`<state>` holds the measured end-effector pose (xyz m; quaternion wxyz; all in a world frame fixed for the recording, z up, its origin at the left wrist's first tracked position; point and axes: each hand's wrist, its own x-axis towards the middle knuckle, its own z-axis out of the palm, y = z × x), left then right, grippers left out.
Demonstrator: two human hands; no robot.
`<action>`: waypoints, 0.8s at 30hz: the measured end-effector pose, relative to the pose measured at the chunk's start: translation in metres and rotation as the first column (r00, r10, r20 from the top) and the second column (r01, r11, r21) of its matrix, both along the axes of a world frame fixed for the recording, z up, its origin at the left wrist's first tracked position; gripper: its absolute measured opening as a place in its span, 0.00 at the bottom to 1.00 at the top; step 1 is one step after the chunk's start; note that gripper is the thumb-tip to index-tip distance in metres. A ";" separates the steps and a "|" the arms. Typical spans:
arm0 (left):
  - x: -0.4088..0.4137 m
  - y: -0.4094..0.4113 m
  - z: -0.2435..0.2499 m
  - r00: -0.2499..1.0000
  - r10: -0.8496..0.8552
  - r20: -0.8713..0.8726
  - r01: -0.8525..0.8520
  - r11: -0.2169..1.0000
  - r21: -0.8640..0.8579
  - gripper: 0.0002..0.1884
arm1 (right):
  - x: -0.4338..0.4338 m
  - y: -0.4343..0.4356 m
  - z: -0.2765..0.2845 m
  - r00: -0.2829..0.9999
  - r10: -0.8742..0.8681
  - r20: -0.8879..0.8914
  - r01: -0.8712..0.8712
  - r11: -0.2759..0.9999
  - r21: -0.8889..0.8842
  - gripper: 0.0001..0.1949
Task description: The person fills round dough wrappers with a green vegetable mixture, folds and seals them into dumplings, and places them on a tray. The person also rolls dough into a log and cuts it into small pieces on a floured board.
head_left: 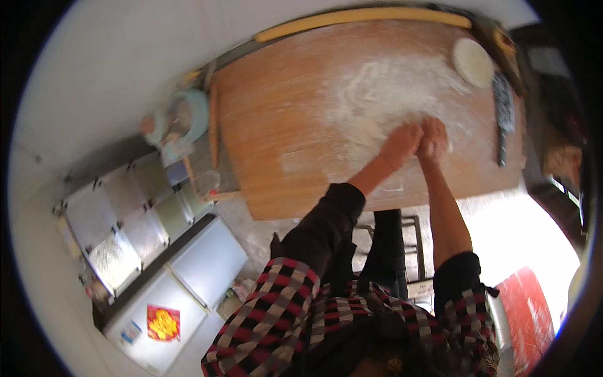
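Over the floured wooden board (264, 118), my left hand (404, 140) and my right hand (433, 141) press side by side, fingers curled downward. A small pale bit of dough (450, 148) shows past the outer edge of my right hand. Whatever is under my left hand is hidden, and the hands are slightly blurred. White flour (377, 94) is spread thickly just beyond them. Toward the far right corner lies a flat round disc of dough (472, 62). Nearer on that side is a cleaver (504, 103) with a dark handle and a flour-specked blade.
A long yellow wooden rolling pin (362, 22) lies along the far edge. Left of the board are a light-blue basin (197, 115) and a clear cup (208, 181). A white chest freezer (207, 264) stands lower left. A red surface (526, 320) is lower right.
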<state>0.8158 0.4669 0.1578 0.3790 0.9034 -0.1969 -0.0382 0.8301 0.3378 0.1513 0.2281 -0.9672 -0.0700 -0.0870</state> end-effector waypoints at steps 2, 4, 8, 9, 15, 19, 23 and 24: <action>0.018 -0.011 -0.005 0.996 0.092 0.020 -0.090 0.993 -0.078 0.03 | 0.017 -0.024 -0.034 1.000 0.002 -0.029 -0.001 0.999 0.049 0.15; 0.033 -0.005 -0.013 0.920 0.165 -0.355 -0.225 0.965 -0.136 0.05 | 0.036 -0.014 -0.026 0.994 0.092 0.054 -0.088 0.994 -0.070 0.14; 0.063 0.001 0.022 0.974 0.126 -0.186 -0.113 0.990 0.080 0.27 | 0.072 -0.006 -0.003 0.997 -0.069 0.039 0.071 0.996 -0.053 0.08; 0.070 0.007 0.022 0.979 0.109 -0.174 -0.099 0.993 0.062 0.24 | 0.079 -0.003 -0.001 0.991 -0.133 -0.005 0.132 0.989 -0.064 0.08; 0.078 0.008 0.034 0.944 0.195 -0.265 -0.255 0.942 -0.218 0.10 | 0.051 -0.003 0.012 0.936 -0.337 -0.096 0.344 0.937 0.059 0.09; 0.054 -0.040 0.008 0.977 0.207 0.045 -0.203 0.976 -0.072 0.07 | 0.027 -0.004 0.003 0.959 -0.266 0.101 0.259 0.963 0.078 0.09; 0.063 -0.047 -0.007 0.950 0.244 0.194 -0.259 0.964 0.057 0.05 | 0.040 -0.008 0.003 0.980 -0.195 0.030 0.191 0.977 0.094 0.08; 0.071 -0.049 -0.007 0.941 0.259 0.218 -0.276 0.960 0.051 0.04 | 0.046 -0.009 0.007 0.981 -0.194 -0.023 0.195 0.978 0.078 0.08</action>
